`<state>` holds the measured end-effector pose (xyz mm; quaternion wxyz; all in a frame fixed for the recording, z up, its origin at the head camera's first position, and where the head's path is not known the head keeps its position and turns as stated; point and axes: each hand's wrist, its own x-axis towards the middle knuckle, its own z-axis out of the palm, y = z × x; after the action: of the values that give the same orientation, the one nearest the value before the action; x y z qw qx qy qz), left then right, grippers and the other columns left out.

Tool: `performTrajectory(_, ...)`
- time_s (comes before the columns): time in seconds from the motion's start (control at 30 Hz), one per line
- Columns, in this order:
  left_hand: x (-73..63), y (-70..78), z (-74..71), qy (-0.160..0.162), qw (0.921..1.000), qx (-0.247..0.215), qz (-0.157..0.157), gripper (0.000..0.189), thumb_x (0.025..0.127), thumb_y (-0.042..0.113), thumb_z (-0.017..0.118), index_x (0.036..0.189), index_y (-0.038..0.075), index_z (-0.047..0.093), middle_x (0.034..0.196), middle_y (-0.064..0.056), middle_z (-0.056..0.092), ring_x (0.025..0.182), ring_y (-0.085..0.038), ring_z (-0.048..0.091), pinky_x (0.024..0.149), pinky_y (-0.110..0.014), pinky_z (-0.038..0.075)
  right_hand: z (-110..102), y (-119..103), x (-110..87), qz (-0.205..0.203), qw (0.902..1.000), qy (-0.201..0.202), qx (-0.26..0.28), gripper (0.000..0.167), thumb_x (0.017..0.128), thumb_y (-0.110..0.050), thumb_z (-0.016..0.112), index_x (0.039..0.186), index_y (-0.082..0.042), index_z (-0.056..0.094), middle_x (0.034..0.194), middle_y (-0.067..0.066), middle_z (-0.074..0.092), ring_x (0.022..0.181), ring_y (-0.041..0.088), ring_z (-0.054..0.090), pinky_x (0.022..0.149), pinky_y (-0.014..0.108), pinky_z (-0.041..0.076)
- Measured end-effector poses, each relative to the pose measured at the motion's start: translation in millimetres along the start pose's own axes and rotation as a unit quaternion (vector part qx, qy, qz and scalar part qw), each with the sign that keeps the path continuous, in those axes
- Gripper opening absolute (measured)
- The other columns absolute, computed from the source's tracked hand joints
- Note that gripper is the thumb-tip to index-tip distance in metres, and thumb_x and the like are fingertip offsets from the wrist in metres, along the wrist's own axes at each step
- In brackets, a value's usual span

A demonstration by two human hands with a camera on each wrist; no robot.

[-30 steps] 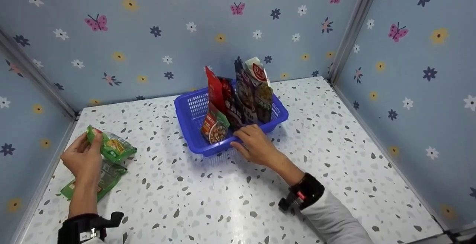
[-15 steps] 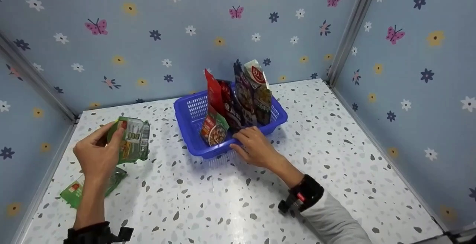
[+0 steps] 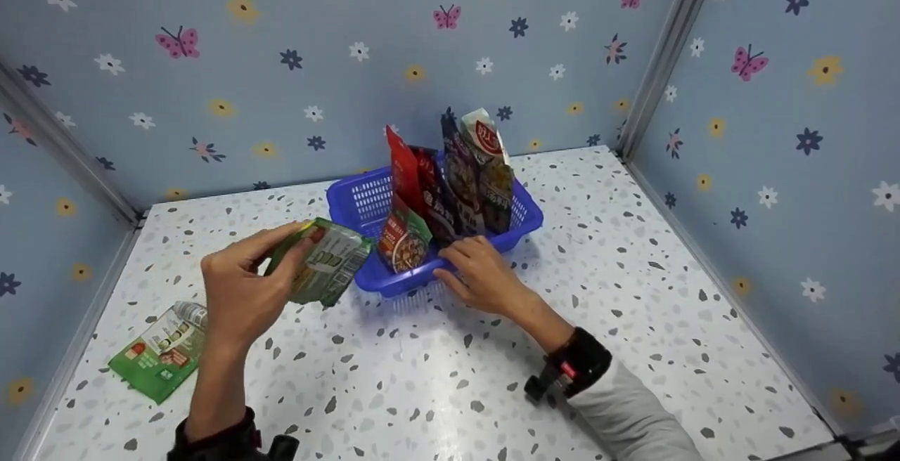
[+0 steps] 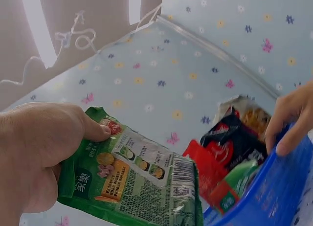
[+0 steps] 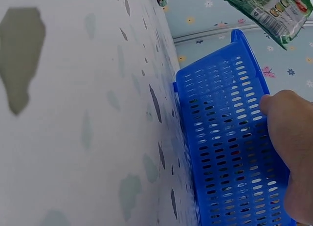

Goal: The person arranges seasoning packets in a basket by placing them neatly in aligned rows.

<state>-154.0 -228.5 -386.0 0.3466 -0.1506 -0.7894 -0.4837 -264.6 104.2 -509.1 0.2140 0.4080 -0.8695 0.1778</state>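
Observation:
My left hand (image 3: 246, 292) pinches a green seasoning packet (image 3: 327, 264) by one edge, thumb on top. The packet hangs in the air just left of the blue plastic basket (image 3: 383, 285), its printed back and barcode showing in the left wrist view. At the basket's near rim my right hand (image 3: 485, 275) grips the edge, thumb outside. Inside the basket several packets stand upright: a red packet (image 3: 404, 173), dark ones, a white-topped packet (image 3: 485, 138), and a small green and orange packet (image 3: 406, 239) in front.
Another green packet (image 3: 160, 355) lies flat on the speckled table (image 3: 394, 391) at the left, partly hidden by my left forearm. Flowered blue panels (image 3: 316, 39) enclose the back and sides. Room shows inside the basket's left end.
My left hand has carried the green packet up and rightward from beside the other green packet to near the basket, turning its back into view. The right hand stays on the rim.

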Motion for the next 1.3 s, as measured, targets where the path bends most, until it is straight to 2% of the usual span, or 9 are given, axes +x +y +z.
performTrajectory(0.13,-2.0,9.8,14.6,-0.036,0.9986,-0.026,0.028,0.030,0.096,-0.009,0.084,0.119,0.008,0.089,0.111,-0.016,0.088,0.102,0.006,0.081,0.086,-0.012,0.063,-4.2,0.3,1.4,-0.003,0.9997,-0.007,0.025,0.036,0.114,-0.033,0.069,0.132,-0.003,0.076,0.126,0.012,0.081,0.118,0.031,0.075,0.107,0.047,0.058)
performTrajectory(0.23,-4.9,13.2,23.5,-0.063,0.9967,-0.034,0.039,0.031,0.096,-0.009,0.083,0.120,0.010,0.089,0.111,-0.013,0.089,0.102,0.004,0.081,0.084,-0.012,0.063,-11.8,-0.4,2.5,0.002,0.9962,-0.003,0.087,0.036,0.114,-0.028,0.069,0.138,-0.001,0.073,0.133,0.016,0.079,0.125,0.033,0.075,0.112,0.048,0.059)
performTrajectory(0.4,-8.9,14.3,34.9,-0.100,0.9938,-0.038,0.033,0.033,0.096,-0.009,0.083,0.122,0.011,0.088,0.112,-0.009,0.089,0.103,-0.002,0.083,0.085,-0.013,0.063,-30.9,-6.8,7.5,0.001,0.9753,0.040,0.217,0.034,0.112,-0.013,0.069,0.141,0.003,0.071,0.138,0.020,0.077,0.130,0.035,0.075,0.113,0.051,0.062)
performTrajectory(0.53,-9.8,15.1,42.1,-0.120,0.9915,-0.042,0.030,0.032,0.096,-0.008,0.084,0.122,0.011,0.088,0.114,-0.006,0.089,0.106,-0.010,0.084,0.089,-0.014,0.064,-49.8,-19.2,15.0,-0.005,0.9580,0.066,0.279,0.036,0.109,-0.008,0.070,0.144,0.002,0.070,0.140,0.019,0.077,0.130,0.035,0.076,0.112,0.054,0.062)
performTrajectory(0.77,-12.0,16.6,54.6,-0.140,0.9862,-0.060,0.066,0.030,0.096,-0.005,0.085,0.121,0.011,0.089,0.112,-0.005,0.089,0.100,-0.017,0.086,0.085,-0.015,0.063,-70.1,-45.0,30.0,-0.008,0.9352,-0.021,0.353,0.046,0.107,-0.017,0.078,0.150,-0.003,0.069,0.143,0.014,0.078,0.131,0.030,0.077,0.116,0.043,0.061)
performTrajectory(0.87,-14.3,17.1,59.0,-0.149,0.9833,-0.069,0.078,0.029,0.096,-0.005,0.085,0.120,0.011,0.089,0.112,-0.005,0.089,0.099,-0.019,0.086,0.087,-0.015,0.064,-69.1,-50.2,32.5,-0.016,0.9249,-0.058,0.375,0.042,0.108,-0.015,0.077,0.148,-0.001,0.070,0.138,0.016,0.080,0.124,0.027,0.080,0.111,0.038,0.064)
performTrajectory(0.93,-16.4,17.4,61.9,-0.156,0.9813,-0.073,0.086,0.028,0.096,-0.004,0.085,0.120,0.011,0.089,0.113,-0.005,0.089,0.100,-0.021,0.087,0.089,-0.017,0.064,-66.1,-51.1,31.3,-0.020,0.9197,-0.068,0.386,0.038,0.110,-0.015,0.075,0.144,-0.001,0.073,0.122,0.016,0.083,0.105,0.020,0.081,0.099,0.031,0.065)
performTrajectory(1.1,-18.7,17.1,66.9,-0.161,0.9789,-0.075,0.102,0.027,0.097,-0.002,0.086,0.120,0.011,0.088,0.114,-0.006,0.089,0.102,-0.023,0.087,0.092,-0.019,0.065,-58.5,-50.1,27.9,-0.043,0.9136,-0.056,0.400,0.030,0.109,-0.012,0.075,0.137,-0.001,0.078,0.098,0.015,0.083,0.074,0.011,0.068,0.075,0.023,0.056)
performTrajectory(1.3,-16.3,16.0,67.1,-0.154,0.9815,-0.054,0.101,0.031,0.095,0.001,0.088,0.125,0.010,0.086,0.118,-0.007,0.088,0.106,-0.023,0.086,0.096,-0.018,0.064,-60.6,-48.9,29.9,-0.065,0.9166,-0.019,0.394,0.027,0.106,-0.006,0.077,0.131,0.002,0.080,0.104,0.017,0.087,0.073,0.019,0.076,0.072,0.026,0.062)
